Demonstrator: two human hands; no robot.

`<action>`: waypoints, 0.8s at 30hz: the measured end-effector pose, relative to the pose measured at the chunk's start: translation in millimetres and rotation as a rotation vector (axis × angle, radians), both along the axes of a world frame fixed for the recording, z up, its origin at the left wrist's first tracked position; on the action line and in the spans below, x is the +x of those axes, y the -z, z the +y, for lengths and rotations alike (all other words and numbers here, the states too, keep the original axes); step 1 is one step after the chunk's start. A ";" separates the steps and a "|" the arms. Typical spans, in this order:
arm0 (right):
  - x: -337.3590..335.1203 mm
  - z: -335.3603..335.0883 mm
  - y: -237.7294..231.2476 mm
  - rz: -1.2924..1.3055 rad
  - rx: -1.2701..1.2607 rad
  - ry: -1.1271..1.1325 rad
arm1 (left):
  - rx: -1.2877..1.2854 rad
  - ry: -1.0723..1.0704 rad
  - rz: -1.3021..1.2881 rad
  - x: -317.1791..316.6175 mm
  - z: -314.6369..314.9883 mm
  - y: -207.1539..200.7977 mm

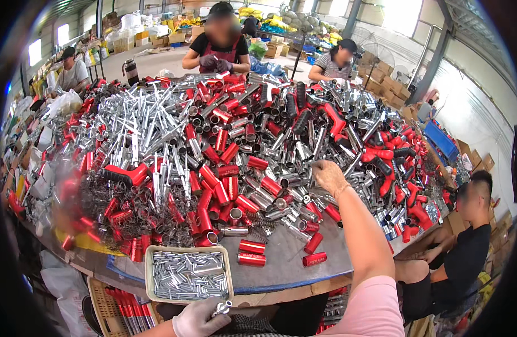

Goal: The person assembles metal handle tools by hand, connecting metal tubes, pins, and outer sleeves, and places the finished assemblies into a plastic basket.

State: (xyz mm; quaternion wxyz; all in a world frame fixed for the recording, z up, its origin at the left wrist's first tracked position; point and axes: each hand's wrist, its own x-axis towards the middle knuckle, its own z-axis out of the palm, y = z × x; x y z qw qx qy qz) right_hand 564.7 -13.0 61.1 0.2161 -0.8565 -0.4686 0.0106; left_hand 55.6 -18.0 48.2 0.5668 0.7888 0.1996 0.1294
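The left hand (201,319), gloved, has its fingers closed around a shiny metal piece (222,308) in front of the near edge of the surface (281,267), beside the tray (148,275) of small metal pins (185,275). The right hand (329,175), bare, reaches into the metal tubes right of the surface's centre, well in from the near edge; its fingers bend downward, and whether they pinch a part cannot be told. In this inspector's judgement, sound practice is to take one part by its exposed end, lift it straight clear of its neighbours, avoid the tangled springs (263,227), and keep the left grip steady, with the metal piece's end uncovered.
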 end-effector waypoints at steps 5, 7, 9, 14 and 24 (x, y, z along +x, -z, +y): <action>10.1 31.0 10.3 -0.071 -0.077 -0.015 | -0.035 0.035 0.027 5.9 7.6 -6.8; 3.2 50.2 11.6 -0.067 -0.060 -0.055 | -0.037 0.038 0.055 6.2 8.4 -6.7; -10.8 77.9 10.3 -0.354 -0.380 -0.129 | -0.041 0.041 0.107 1.7 8.2 -8.8; -15.7 97.8 15.6 -0.641 -0.599 -0.089 | 0.014 0.047 -0.051 -4.8 7.2 4.9; -0.1 54.2 30.2 -0.448 0.113 -0.137 | 0.090 -0.012 -0.049 -13.6 -8.8 -3.4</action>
